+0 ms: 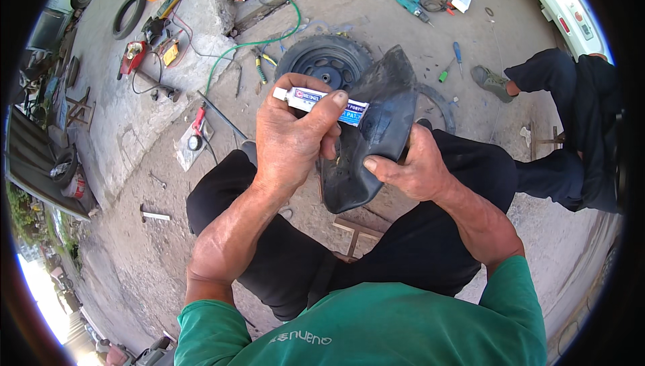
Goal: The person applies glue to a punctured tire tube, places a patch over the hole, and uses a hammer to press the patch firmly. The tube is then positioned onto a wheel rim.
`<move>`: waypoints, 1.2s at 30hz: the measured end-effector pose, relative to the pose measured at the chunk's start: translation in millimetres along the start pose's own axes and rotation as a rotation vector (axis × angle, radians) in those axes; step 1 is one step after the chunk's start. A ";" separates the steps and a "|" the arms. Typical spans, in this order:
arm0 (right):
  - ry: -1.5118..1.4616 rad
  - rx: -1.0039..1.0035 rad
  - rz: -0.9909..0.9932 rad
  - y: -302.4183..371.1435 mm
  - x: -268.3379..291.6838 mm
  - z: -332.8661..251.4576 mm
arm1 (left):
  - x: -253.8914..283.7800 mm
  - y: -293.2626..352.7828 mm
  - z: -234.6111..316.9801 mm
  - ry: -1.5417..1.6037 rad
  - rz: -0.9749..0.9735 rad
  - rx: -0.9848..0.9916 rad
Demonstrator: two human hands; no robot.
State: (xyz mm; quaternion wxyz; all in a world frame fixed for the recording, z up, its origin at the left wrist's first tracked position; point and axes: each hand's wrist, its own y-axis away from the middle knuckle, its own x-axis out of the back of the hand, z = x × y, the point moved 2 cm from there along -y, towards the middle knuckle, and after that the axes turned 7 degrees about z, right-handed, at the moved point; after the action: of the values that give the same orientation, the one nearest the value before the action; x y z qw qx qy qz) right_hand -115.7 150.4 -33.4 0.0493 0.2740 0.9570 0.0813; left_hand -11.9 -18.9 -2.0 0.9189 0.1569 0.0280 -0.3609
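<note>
My left hand (289, 134) is closed around a small blue-and-white glue tube (316, 103), its white cap pointing left. The tube's printed end reaches over a black rubber inner tube (386, 117), a flattened, curved length held above my knees. My right hand (411, 170) grips the inner tube's right side, thumb on the near face and the other fingers hidden behind it. A darker patch of rubber shows on its surface near the glue tube. Beyond my hands a wheel with its tyre (324, 60) lies on the ground, partly covered by the inner tube.
A green hose (282, 30) runs to a red-handled pressure gauge (196, 139). A cordless drill (413, 5) and two screwdrivers (457, 54) lie at the far right. A hammer (154, 215) rests at left. Another person's legs (547, 111) are close on the right.
</note>
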 end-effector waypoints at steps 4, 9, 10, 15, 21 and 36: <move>-0.021 -0.023 -0.004 0.0 -1.1 0.7 | 2.7 -3.2 -1.1 0.018 -0.003 0.018; -0.009 -0.035 -0.012 2.4 -2.4 1.0 | 2.5 -8.1 -9.3 -0.003 0.003 0.062; 0.011 -0.033 -0.019 2.1 -2.3 2.0 | 1.3 -7.9 -9.4 0.002 -0.006 0.073; 0.067 -0.019 -0.038 2.0 -3.8 0.6 | -4.6 -1.9 -7.0 0.035 -0.044 0.085; 0.083 -0.002 -0.038 1.7 -2.5 1.2 | -1.6 -4.3 -7.9 0.034 -0.028 0.081; 0.103 -0.006 -0.055 0.0 -4.0 -2.1 | -7.8 5.2 -1.3 -0.032 -0.035 0.072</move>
State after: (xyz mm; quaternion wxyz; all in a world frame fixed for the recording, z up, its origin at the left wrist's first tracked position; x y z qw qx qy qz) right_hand -112.6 148.0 -31.1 0.0029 0.2431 0.9652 0.0969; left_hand -14.1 -9.9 -0.5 0.9066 0.1836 0.0031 -0.3800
